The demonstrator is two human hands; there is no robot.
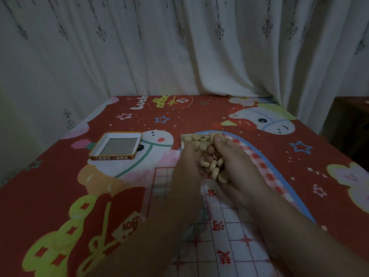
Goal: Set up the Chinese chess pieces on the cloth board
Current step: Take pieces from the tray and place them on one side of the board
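Head view. Seemingly scooping pieces (214, 169) from box (182, 139), cupping a handful in right grip (237, 166); left grip (187, 164) blurred, cannot tell. Next, probably: tipping onto board (229, 228), arranging.

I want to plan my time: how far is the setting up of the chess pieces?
Done: the box lid is off, lying to the left, and the cloth board is spread out. In hand: the right hand holds a handful of wooden chess pieces; the blurred left hand is beside them. Left: no piece stands on the visible board, and more lie in the box.
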